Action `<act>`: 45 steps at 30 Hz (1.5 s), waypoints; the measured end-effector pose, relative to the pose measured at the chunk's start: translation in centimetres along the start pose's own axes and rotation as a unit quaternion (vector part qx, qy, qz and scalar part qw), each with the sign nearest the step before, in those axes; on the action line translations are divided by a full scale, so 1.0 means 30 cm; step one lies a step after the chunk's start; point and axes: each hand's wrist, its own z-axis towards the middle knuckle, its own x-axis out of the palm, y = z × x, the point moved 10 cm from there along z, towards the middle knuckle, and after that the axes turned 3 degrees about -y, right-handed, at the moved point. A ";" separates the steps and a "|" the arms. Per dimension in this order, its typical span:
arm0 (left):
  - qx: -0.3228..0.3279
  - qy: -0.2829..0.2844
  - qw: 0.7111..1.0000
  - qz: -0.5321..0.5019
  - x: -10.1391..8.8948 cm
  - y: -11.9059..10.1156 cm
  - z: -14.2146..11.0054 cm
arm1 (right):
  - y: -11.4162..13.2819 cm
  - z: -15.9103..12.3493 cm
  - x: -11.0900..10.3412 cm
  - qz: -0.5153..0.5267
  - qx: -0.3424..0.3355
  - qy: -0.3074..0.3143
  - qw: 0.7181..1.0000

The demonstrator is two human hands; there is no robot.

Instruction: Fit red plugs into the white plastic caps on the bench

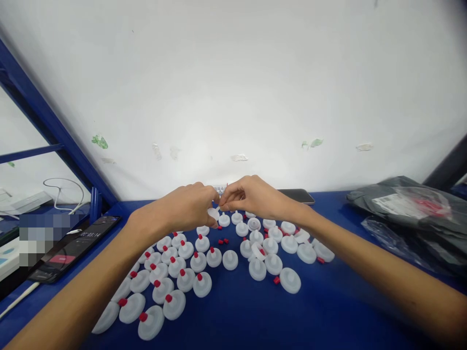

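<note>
My left hand (188,206) and my right hand (250,194) meet above the far side of the blue table (241,311), fingers pinched together. The left fingers grip a white round plastic cap (213,214). The right fingertips pinch something tiny against it that I cannot make out. Below and to the left lie several white caps with red tips (175,272). To the right lie several white caps without red tips (277,248). A few loose red tips (223,241) sit between the two groups.
A black phone (73,245) with a lit screen lies at the left edge, another dark phone (297,196) at the back by the white wall. Grey plastic bags (412,214) are heaped at the right. A blue frame post (54,131) slants on the left.
</note>
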 end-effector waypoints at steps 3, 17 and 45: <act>-0.006 -0.001 1.000 -0.002 0.000 -0.001 -0.001 | 0.000 0.002 -0.013 0.013 0.000 -0.019 1.000; 0.008 -0.035 0.999 -0.023 -0.020 -0.016 0.000 | 0.041 -0.004 -0.018 0.003 -0.032 -0.037 0.999; 0.022 -0.022 0.999 0.018 0.038 0.007 0.038 | -0.041 -0.044 0.161 -0.187 0.000 0.186 0.964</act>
